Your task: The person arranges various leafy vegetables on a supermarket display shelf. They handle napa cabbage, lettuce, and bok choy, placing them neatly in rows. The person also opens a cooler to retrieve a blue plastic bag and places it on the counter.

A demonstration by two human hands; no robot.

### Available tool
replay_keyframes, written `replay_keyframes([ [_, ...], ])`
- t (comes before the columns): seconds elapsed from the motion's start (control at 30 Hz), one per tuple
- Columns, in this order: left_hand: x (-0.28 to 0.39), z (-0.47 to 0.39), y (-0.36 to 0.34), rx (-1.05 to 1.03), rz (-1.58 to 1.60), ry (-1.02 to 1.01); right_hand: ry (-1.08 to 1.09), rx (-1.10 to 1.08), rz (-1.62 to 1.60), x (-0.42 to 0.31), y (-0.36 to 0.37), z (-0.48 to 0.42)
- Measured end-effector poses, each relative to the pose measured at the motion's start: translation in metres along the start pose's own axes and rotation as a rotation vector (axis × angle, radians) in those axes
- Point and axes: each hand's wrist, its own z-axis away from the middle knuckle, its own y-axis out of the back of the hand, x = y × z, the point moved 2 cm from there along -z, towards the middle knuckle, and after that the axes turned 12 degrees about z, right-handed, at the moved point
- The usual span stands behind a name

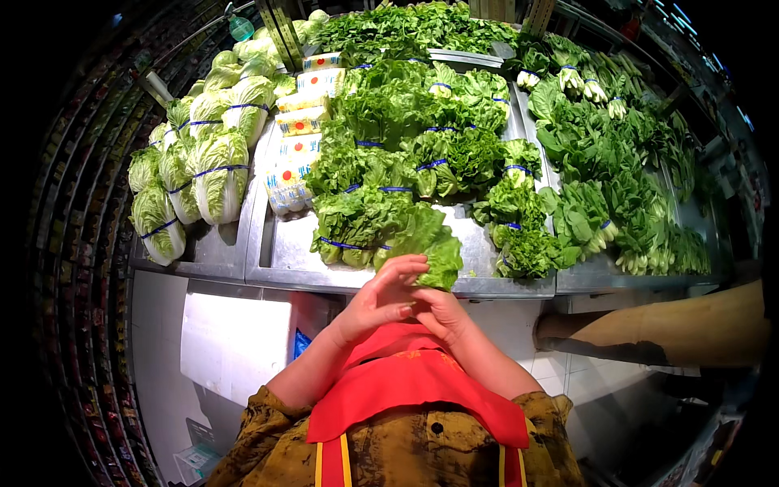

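Note:
A loose-leaf green lettuce (435, 249) is held up in front of my red apron, at the near edge of the metal display counter (298, 240). My right hand (441, 311) is at its lower end, with the fingers bent around the base, which is mostly hidden. Curved across the near side of the leaves, my left hand (383, 295) has its thumb apart from its fingers. Whether it grips the lettuce cannot be made out. Just beyond lie lettuce bunches (353, 222) bound with blue tape.
Taped napa cabbages (219, 173) lie at the left, beside plastic-wrapped packages (295, 158). Leafy greens (584, 146) fill the right side. Below the counter stands a white box (234, 341); a thick tan cylindrical post (663, 322) is at the lower right.

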Motion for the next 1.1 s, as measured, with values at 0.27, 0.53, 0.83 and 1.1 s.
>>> replay_keyframes([
  [0.27,0.027,0.008,0.125,0.434,-0.46,0.046,0.182,0.375,-0.156,-0.006,0.105,0.053],
  [0.53,0.075,0.003,0.323,0.754,-1.362,-0.057,0.298,0.668,-0.311,0.032,0.148,0.12],
  [0.83,0.098,-0.028,0.443,0.752,-1.434,0.107,0.24,0.806,-0.305,0.047,0.098,0.077],
  [1.1,0.088,-0.043,0.447,0.459,-1.513,0.308,0.117,0.833,-0.319,0.06,0.108,0.076],
])
